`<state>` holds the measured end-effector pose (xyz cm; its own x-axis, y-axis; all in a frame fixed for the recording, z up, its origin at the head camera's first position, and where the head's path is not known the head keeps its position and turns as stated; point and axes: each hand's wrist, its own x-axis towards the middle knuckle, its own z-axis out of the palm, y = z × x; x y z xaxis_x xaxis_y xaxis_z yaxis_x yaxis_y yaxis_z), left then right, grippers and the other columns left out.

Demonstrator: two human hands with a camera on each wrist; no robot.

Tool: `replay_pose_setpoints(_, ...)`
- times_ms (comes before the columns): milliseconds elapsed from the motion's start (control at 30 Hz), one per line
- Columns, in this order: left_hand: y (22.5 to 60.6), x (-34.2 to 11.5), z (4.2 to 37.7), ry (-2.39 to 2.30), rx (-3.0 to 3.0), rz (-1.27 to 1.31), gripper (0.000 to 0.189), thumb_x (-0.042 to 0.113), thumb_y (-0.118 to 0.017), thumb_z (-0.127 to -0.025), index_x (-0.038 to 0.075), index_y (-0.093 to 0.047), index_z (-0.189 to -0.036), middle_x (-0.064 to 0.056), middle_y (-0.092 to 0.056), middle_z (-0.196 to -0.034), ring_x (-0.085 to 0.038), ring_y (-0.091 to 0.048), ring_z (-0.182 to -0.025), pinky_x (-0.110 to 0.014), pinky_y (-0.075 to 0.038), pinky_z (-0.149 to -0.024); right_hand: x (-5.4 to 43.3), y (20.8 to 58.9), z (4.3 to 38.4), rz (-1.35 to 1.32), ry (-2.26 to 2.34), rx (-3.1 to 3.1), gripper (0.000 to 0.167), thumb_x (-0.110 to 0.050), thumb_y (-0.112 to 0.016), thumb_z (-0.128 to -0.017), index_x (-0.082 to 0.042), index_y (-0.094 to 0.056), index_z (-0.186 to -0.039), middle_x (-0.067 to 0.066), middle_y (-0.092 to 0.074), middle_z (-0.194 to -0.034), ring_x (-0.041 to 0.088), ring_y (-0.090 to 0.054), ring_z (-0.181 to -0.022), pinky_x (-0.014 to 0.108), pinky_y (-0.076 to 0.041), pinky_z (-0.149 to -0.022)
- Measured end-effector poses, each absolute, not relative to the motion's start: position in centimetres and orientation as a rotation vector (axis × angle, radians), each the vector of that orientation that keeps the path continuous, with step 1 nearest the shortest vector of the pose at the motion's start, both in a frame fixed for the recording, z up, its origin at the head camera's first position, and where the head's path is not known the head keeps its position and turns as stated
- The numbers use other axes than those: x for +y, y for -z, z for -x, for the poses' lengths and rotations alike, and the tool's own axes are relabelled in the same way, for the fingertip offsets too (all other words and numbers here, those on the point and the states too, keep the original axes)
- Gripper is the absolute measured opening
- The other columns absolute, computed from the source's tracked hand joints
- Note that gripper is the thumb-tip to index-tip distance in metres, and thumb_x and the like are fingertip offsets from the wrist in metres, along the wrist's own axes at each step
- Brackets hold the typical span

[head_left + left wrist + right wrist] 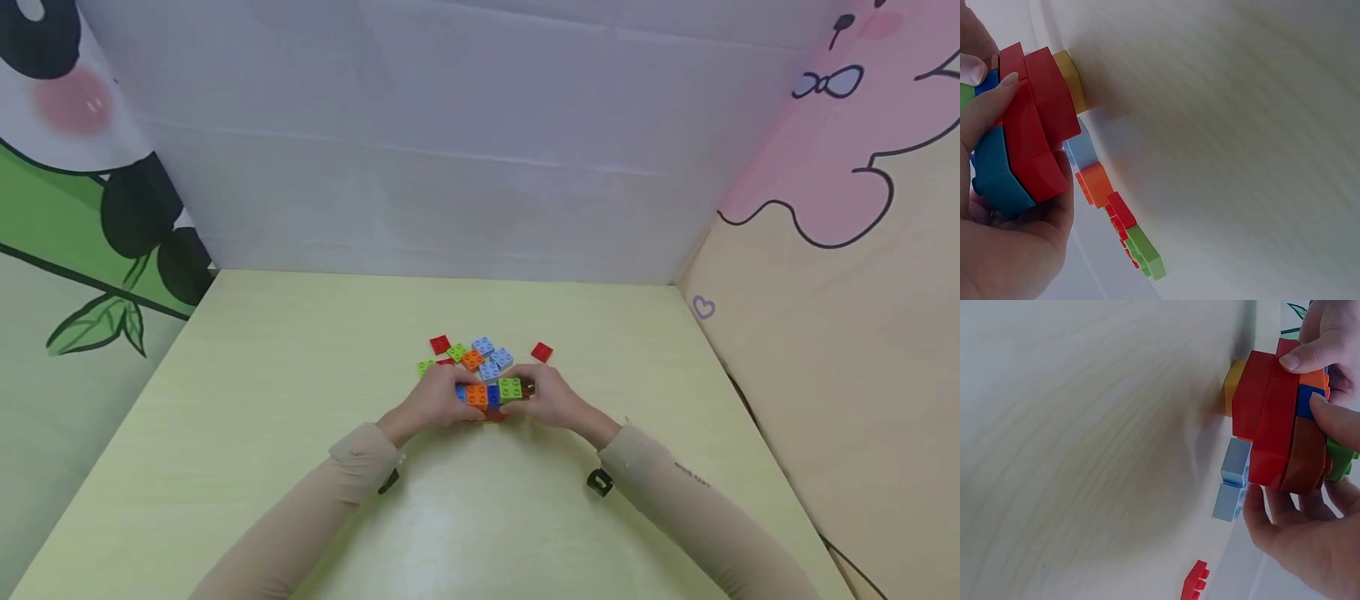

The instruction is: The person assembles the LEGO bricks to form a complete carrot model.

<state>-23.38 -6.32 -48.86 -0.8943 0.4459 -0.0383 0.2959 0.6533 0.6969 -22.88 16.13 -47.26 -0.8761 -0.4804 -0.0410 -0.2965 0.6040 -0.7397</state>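
A stack of joined toy bricks [1275,419], red below with blue, orange, brown and green above, sits between both hands' fingers and thumbs: the left hand [437,397] grips one end, the right hand [553,400] the other. Just beyond the fingertips, light-blue bricks [501,358], an orange brick [472,360] and a green brick [457,352] lie loose on the pale table [480,517], while a red brick [542,352] lies apart, beyond the right fingers.

The brick assembly [492,396] mixes red, orange, blue, brown and green, the tabletop [480,517] pale yellow, the sleeves [693,504] beige.
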Motion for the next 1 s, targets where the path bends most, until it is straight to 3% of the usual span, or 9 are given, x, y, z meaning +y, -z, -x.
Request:
replay_pose_setpoints(500,49.2,-6.4,23.7,-1.061,2.632,-0.615,0.046,0.037,-0.087,-0.067,0.016,-0.074,-0.106,0.005,-0.061,-0.100,-0.019,-0.049,-0.094,-0.033,-0.042,-0.078,15.8,47.9,22.5,0.618,1.283,2.532,0.036,-0.013,-0.082,-0.076,-0.013,-0.068,-0.109,-0.002,-0.060,-0.104,0.021,-0.052,-0.090,0.034,-0.048,-0.075)
replay_pose_setpoints(733,48.4,-6.9,24.4,-1.120,2.550,-0.697,0.061,0.051,-0.083,-0.066,0.012,-0.072,-0.112,0.008,-0.064,-0.101,-0.014,-0.052,-0.094,-0.031,-0.045,-0.079,15.9,48.0,22.6,0.611,1.282,2.540,0.034,-0.010,-0.082,-0.075,-0.012,-0.069,-0.107,-0.002,-0.060,-0.100,0.021,-0.052,-0.089,0.034,-0.047,-0.075)
replay_pose_setpoints(1000,47.2,-7.9,26.0,-1.373,2.600,-0.621,0.053,0.057,-0.060,-0.087,0.010,-0.073,-0.109,0.000,-0.069,-0.094,-0.016,-0.062,-0.082,-0.031,-0.051,-0.072,16.0,48.0,22.8,0.605,1.274,2.543,0.036,-0.013,-0.082,-0.075,-0.013,-0.069,-0.109,-0.002,-0.061,-0.103,0.020,-0.055,-0.091,0.033,-0.049,-0.076)
